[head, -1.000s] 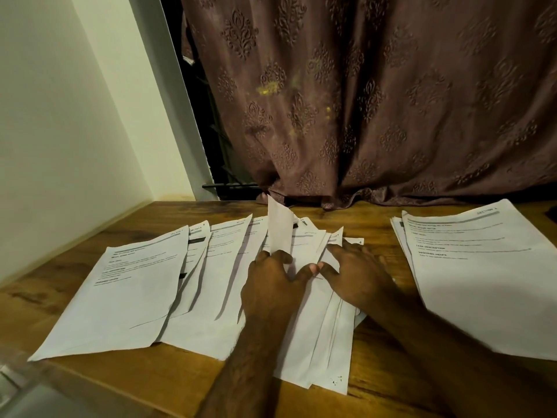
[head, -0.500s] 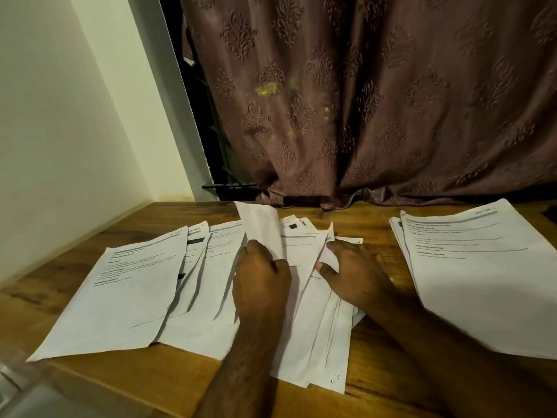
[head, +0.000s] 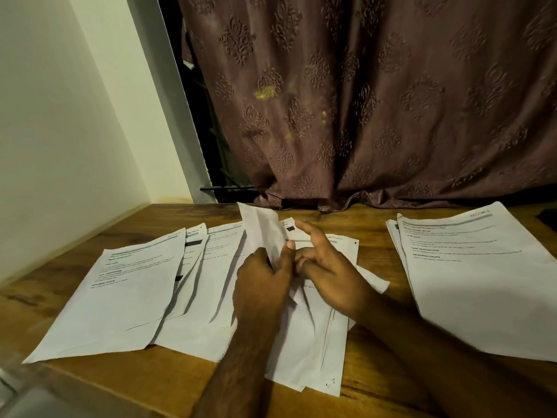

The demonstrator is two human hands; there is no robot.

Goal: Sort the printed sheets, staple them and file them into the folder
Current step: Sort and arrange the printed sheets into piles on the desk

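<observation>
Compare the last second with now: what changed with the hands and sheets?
The left hand lifted its pinched sheet higher and leftward. The right hand raised its fingers off the spread sheets. The right pile stayed put.

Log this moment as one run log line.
phase: sorting | left hand: pinches lifted sheet | right hand: open over fanned sheets | stapling: not yet
</observation>
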